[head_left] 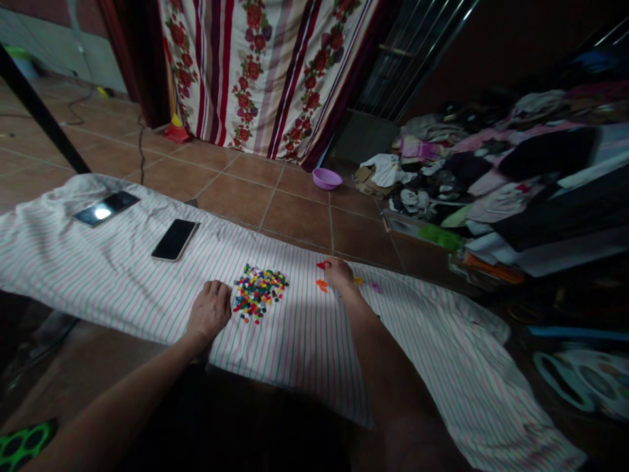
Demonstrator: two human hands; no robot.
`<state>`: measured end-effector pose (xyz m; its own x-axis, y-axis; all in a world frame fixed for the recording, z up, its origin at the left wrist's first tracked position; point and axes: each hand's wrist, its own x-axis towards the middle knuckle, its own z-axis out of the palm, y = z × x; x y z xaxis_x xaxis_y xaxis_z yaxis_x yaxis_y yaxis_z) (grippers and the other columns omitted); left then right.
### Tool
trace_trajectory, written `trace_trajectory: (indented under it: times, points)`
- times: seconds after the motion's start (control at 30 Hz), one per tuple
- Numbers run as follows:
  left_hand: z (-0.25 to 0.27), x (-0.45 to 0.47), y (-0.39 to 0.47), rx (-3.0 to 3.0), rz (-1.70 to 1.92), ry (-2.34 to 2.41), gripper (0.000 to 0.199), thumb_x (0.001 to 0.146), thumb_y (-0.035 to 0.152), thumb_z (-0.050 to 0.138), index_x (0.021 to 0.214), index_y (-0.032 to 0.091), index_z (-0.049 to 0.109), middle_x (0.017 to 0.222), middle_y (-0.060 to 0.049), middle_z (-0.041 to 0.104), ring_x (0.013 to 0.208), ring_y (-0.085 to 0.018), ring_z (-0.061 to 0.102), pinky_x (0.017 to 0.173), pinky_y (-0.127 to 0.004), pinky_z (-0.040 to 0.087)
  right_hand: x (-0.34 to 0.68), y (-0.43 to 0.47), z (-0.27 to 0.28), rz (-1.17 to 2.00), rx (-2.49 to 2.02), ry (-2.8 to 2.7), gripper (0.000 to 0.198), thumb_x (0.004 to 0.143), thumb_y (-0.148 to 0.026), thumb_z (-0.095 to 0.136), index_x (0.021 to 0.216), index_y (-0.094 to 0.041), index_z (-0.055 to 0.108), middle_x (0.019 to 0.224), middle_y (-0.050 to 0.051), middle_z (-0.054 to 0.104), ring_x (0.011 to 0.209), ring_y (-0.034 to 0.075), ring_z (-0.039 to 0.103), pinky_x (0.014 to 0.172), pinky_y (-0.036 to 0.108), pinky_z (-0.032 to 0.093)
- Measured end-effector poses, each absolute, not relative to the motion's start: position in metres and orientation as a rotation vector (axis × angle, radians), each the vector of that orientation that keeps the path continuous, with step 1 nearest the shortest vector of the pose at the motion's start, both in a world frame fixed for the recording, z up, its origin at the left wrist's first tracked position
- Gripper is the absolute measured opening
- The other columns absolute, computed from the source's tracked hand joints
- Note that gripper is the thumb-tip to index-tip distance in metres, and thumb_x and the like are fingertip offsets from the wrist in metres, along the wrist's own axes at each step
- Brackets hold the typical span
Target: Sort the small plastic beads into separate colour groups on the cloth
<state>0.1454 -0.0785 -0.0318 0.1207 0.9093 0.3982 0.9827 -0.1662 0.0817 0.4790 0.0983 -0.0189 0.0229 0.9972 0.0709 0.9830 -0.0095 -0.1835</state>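
A heap of small multicoloured pieces [260, 292], bead-like in size, lies on the striped cloth [299, 341]. At the heap's left edge my left hand [211, 308] rests on the cloth, its fingers curled under and their tips hidden. My right hand [339, 274] is to the right of the heap, with fingers pinched together beside a few red pieces [322, 265]; whatever is in the pinch is too small to make out. Close to it lie small groups of orange pieces [322, 285], yellow pieces [358, 280] and pink-purple pieces [376, 287].
A phone [175, 239] and a dark shiny tablet-like device [106, 208] lie on the cloth at left. Beyond are tiled floor [289, 210], a purple basin [327, 178] and a flowered curtain [265, 72]. Clothes [481, 157] are piled at right.
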Motion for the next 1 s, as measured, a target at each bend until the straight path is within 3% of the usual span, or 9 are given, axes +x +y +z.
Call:
trace_trajectory:
  times: [0.27, 0.5, 0.77, 1.0]
  points:
    - [-0.032, 0.145, -0.078, -2.177, -0.517, -1.869, 0.019, 0.090, 0.016, 0.039, 0.081, 0.017, 0.055, 0.078, -0.009, 0.053, 0.079, -0.025, 0.045, 0.075, -0.038, 0.040, 0.479, 0.099, -0.015, 0.210, -2.134, -2.077, 0.034, 0.086, -0.014, 0.044, 0.106, -0.021, 0.070, 0.107, 0.009, 0.070, 0.094, 0.021, 0.064, 0.076, 0.028, 0.047]
    - [-0.032, 0.145, -0.078, -2.187, -0.529, -1.873, 0.016, 0.088, 0.014, 0.042, 0.080, 0.016, 0.055, 0.078, -0.009, 0.053, 0.080, -0.025, 0.045, 0.076, -0.038, 0.040, 0.481, 0.100, -0.020, 0.276, -2.038, -2.077, 0.031, 0.083, -0.011, 0.046, 0.097, -0.020, 0.073, 0.104, 0.007, 0.071, 0.095, 0.021, 0.064, 0.079, 0.028, 0.047]
    - [-0.034, 0.144, -0.077, -2.195, -0.508, -1.858, 0.017, 0.089, 0.016, 0.040, 0.081, 0.016, 0.056, 0.078, -0.009, 0.053, 0.079, -0.025, 0.045, 0.075, -0.039, 0.041, 0.475, 0.096, -0.014, 0.150, -1.960, -2.046, 0.032, 0.085, -0.012, 0.046, 0.103, -0.018, 0.071, 0.104, 0.010, 0.071, 0.094, 0.020, 0.064, 0.082, 0.029, 0.047]
    - [-0.038, 0.143, -0.076, -2.195, -0.538, -1.894, 0.020, 0.090, 0.017, 0.039, 0.081, 0.017, 0.057, 0.079, -0.010, 0.054, 0.081, -0.026, 0.046, 0.077, -0.040, 0.041, 0.420, 0.066, -0.020, 0.299, -1.668, -2.220, 0.030, 0.085, -0.013, 0.047, 0.100, -0.020, 0.072, 0.101, 0.005, 0.071, 0.096, 0.016, 0.063, 0.087, 0.025, 0.044]
